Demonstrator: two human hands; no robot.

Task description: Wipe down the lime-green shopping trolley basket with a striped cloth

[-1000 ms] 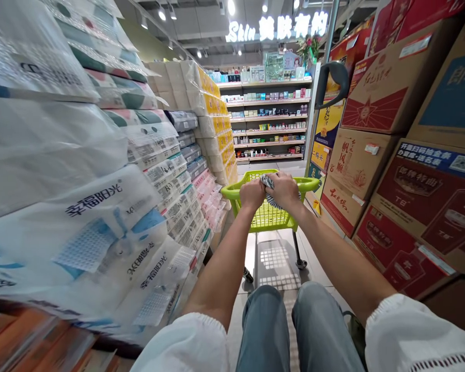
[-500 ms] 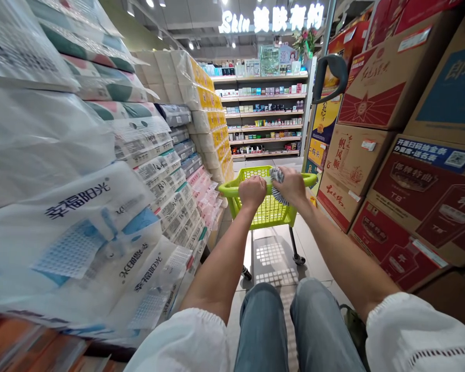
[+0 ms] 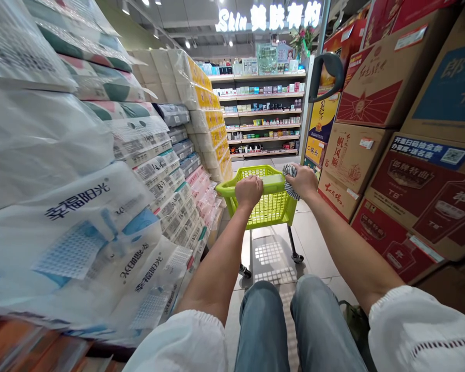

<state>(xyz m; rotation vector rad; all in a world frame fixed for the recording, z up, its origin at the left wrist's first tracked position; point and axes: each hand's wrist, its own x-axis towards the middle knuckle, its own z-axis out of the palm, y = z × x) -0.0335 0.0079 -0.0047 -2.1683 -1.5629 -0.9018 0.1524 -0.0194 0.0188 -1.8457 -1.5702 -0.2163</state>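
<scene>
A lime-green shopping cart (image 3: 272, 208) stands ahead of me in a narrow aisle. My left hand (image 3: 248, 189) is closed around the near rim of the cart. My right hand (image 3: 304, 180) is closed on a striped blue-and-white cloth (image 3: 289, 180), pressing it against the right end of the same rim. Both arms are stretched forward, and my knees in jeans show at the bottom of the view.
Stacked plastic-wrapped tissue packs (image 3: 101, 206) wall the left side. Piled cardboard boxes (image 3: 403, 155) line the right, beside a pole with a black handle (image 3: 327, 70). Product shelves (image 3: 263, 113) stand at the aisle's far end. Tiled floor (image 3: 313, 243) runs under the cart.
My right hand has slid with the cloth along the cart rim from the middle to its right end. The left hand keeps its grip.
</scene>
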